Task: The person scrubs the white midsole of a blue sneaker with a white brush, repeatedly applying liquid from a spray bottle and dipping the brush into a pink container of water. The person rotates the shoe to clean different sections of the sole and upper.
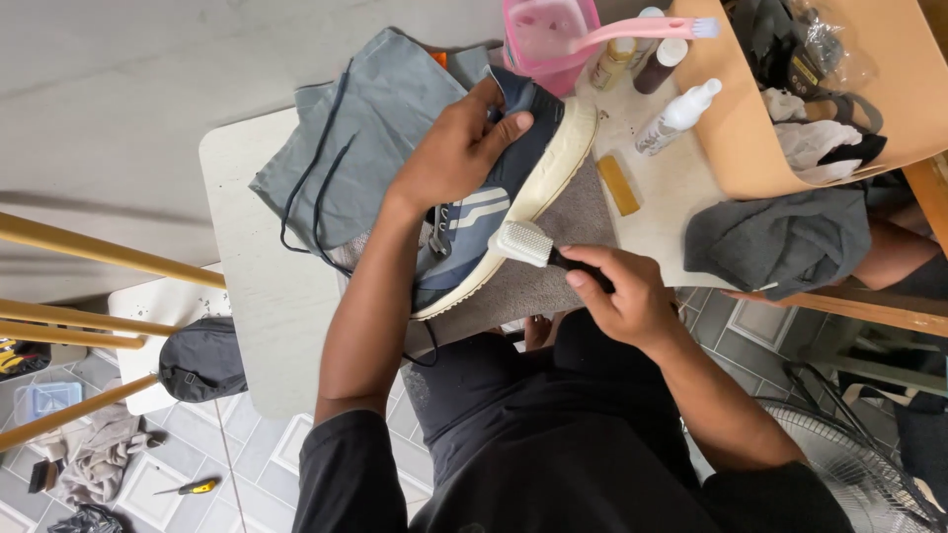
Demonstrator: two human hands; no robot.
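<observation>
Here my left hand grips a blue knit sneaker with a cream rubber sole, tilted on the pale bench. My right hand presses a white bristle brush against that sole. Grey floor tiles below.

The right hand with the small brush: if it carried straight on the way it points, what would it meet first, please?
Probably the shoe: the right hand aims its brush up-left, bristles already at the cream sole edge. Actual contact is unclear.
</observation>
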